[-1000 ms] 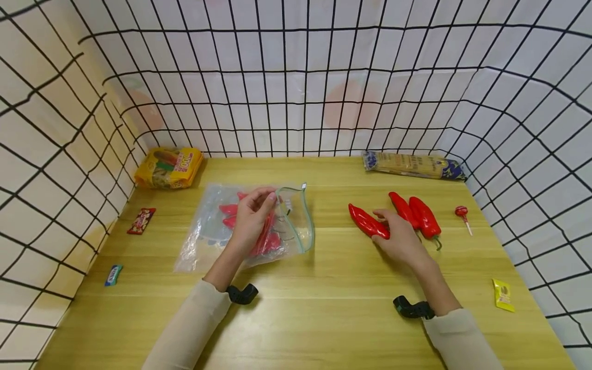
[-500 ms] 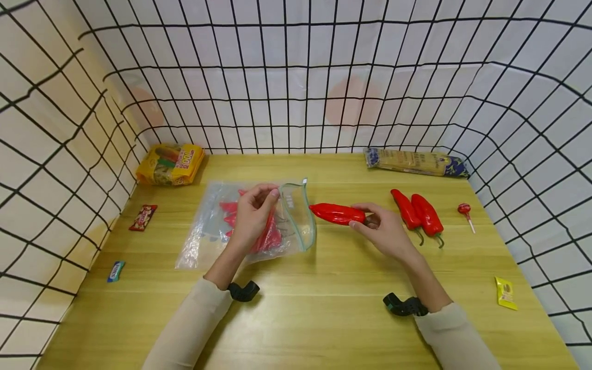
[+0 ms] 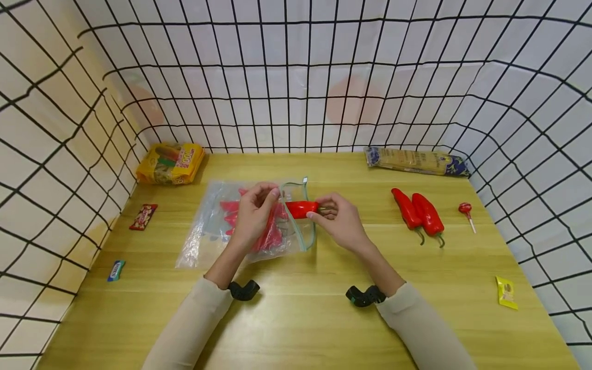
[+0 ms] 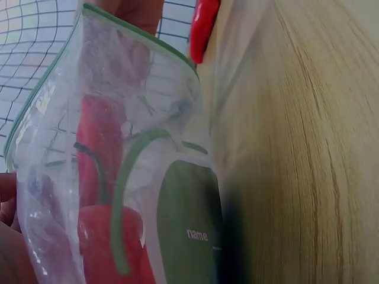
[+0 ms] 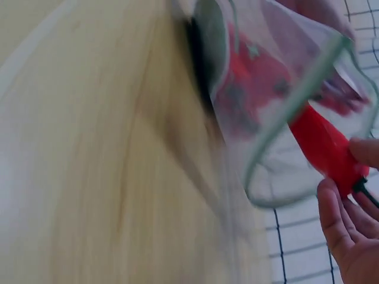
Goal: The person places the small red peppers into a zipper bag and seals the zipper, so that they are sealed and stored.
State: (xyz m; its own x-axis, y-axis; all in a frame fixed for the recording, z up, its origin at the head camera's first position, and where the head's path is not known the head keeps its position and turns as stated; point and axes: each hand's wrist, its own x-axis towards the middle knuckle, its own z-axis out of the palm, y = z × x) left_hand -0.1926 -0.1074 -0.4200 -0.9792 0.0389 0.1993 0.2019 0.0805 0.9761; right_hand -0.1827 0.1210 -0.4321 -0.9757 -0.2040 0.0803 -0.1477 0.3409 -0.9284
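Two hands worked at a clear zip bag (image 3: 199, 226) on the worktop (image 3: 296, 329). We noted the left hand (image 3: 252, 213) with thumb and fingers pinched on the bag near its mouth, whose green-edged rim gaped to the right. We saw the right hand (image 3: 342, 221) with thumb and fingertips clamped on the stem end of a red pepper (image 3: 301, 209); the pepper's pointed end had passed the rim into the bag, its stem end outside.

Inside the bag we made out several peppers (image 3: 270, 236), crowded together, the count unclear through the plastic. In the left wrist view we read "name" on a green printed panel (image 4: 192, 219).

Right of the hands, we recorded two loose peppers (image 3: 418, 213) lying side by side, stems toward the near edge. Beyond them lay a red lollipop (image 3: 465, 208), and nearer, a yellow sachet (image 3: 506, 292). At the back right we logged a long noodle packet (image 3: 411, 161); at the back left, a yellow food package (image 3: 171, 163). Along the left side we found a dark red wrapper (image 3: 143, 217) and a small blue-green packet (image 3: 115, 270). Black wire grid (image 3: 287, 65) stood behind.
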